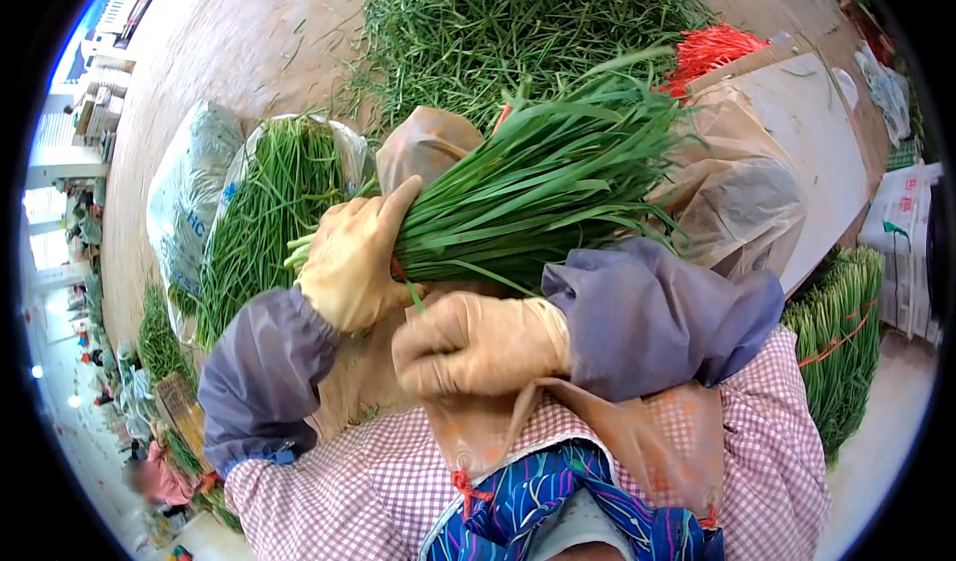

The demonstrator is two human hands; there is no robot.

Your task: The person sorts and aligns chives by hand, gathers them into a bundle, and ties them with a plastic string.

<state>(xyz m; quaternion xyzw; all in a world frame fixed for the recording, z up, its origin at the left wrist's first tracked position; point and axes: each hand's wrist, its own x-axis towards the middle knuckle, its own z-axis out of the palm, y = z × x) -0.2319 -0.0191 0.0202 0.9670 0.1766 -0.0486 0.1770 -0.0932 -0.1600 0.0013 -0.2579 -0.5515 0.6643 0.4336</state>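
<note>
My left hand (344, 262), in a pale yellow glove, is wrapped round the stem end of a bunch of Chinese chives (543, 188). The long leaves fan out to the upper right across my knees, and the pale cut ends stick out left of the hand. A bit of red tie (397, 267) shows at the bunch beside my left fingers. Just below, my right hand (478, 347), gloved too, is closed in a fist in front of my apron. What its fingers hold, if anything, is hidden. One loose green blade hangs between the hands.
Ahead lies a big heap of loose green leaves (528, 23). Red ties (712, 53) lie by a pale board (797, 143) at right. Chives in an open bag (274, 188) stand at left beside a full plastic bag (189, 188). Tied chives (841, 352) stand at right.
</note>
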